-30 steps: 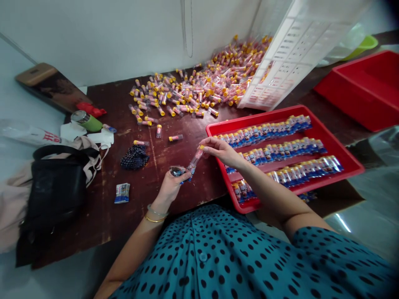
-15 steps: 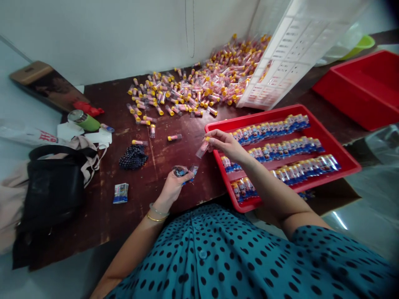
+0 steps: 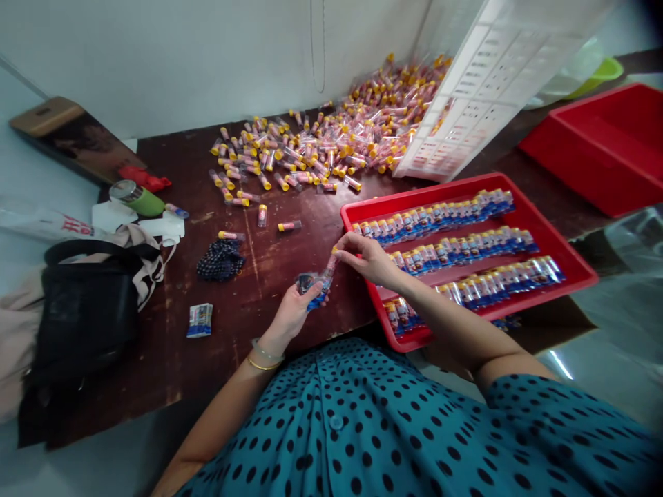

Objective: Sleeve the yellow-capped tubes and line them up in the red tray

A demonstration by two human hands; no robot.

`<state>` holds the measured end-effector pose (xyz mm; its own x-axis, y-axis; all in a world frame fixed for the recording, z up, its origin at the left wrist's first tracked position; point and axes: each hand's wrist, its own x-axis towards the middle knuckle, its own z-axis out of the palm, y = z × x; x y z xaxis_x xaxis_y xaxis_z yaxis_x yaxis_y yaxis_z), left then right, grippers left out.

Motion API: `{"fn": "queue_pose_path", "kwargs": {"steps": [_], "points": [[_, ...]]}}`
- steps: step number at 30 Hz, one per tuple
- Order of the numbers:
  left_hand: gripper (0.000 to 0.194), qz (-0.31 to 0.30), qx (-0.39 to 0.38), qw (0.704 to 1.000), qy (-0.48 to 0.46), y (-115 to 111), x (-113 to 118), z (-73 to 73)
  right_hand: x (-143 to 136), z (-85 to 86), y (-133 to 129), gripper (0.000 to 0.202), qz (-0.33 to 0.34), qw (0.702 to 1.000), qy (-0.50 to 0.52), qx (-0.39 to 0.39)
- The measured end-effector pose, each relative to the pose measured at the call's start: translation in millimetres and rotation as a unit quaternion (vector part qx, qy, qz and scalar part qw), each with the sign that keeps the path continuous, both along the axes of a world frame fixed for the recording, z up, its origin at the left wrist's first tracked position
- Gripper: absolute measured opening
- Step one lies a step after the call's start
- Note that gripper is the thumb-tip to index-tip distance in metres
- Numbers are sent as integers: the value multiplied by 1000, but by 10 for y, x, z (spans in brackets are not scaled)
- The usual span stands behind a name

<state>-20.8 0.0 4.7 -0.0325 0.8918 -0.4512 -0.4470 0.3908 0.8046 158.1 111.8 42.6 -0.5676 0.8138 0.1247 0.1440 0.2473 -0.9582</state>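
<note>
My left hand is closed around several blue printed plastic sleeves above the table. In my right hand, thumb and fingers pinch a small clear tube with a yellow cap and pink contents. The tube slants down, its lower end at the mouth of the sleeves; whether it is inside cannot be made out. To the right, a red tray bears rows of tubes in blue sleeves. A small stack of flat sleeves lies on the table at the left.
A large heap of capped tubes lies by the wall, next to a white plastic basket. Left are a dark patterned cloth bundle, a green cup and a black bag. A red bin stands far right.
My right hand has moved left and slightly down, bringing the tube to the sleeves. The sleeves in my left hand have shifted slightly right and now face the tube.
</note>
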Motion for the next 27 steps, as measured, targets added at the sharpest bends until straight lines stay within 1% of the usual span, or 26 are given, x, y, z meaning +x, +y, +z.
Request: {"fn": "queue_pose_path", "kwargs": {"steps": [1, 3, 5, 7, 9, 11, 14, 17, 20, 23, 27], "points": [[40, 0, -4, 1000, 0, -9, 21, -3, 4, 5, -58, 17, -19, 999, -18, 22], [40, -1, -10, 1000, -7, -29, 58, -11, 14, -3, -170, 18, -42, 998, -28, 26], [39, -7, -16, 1000, -19, -47, 87, -18, 31, -33, -256, 19, -55, 998, -2, -11], [40, -28, -25, 998, -48, -59, 105, -16, 53, -73, -307, 21, -68, 995, 33, -59], [41, -54, -38, 994, -86, -61, 117, 4, 75, -106, -339, 24, -62, 990, 61, -107], [41, -73, -47, 989, -122, -54, 127, 39, 92, -121, -375, 25, -39, 986, 77, -142], [38, -76, -37, 984, -156, -34, 151, 95, 102, -118, -461, 26, -8, 983, 89, -163], [35, -42, -13, 989, -141, -19, 189, 125, 103, -121, -546, 28, -9, 987, 88, -133], [36, -7, -1, 994, -107, -14, 232, 137, 103, -156, -577, 30, -37, 994, 72, -67], [37, 6, 1, 996, -92, -11, 265, 151, 109, -195, -560, 26, -47, 997, 51, -27], [37, 12, -1, 996, -84, -3, 278, 169, 122, -208, -529, 22, -45, 998, 40, -14]]}}
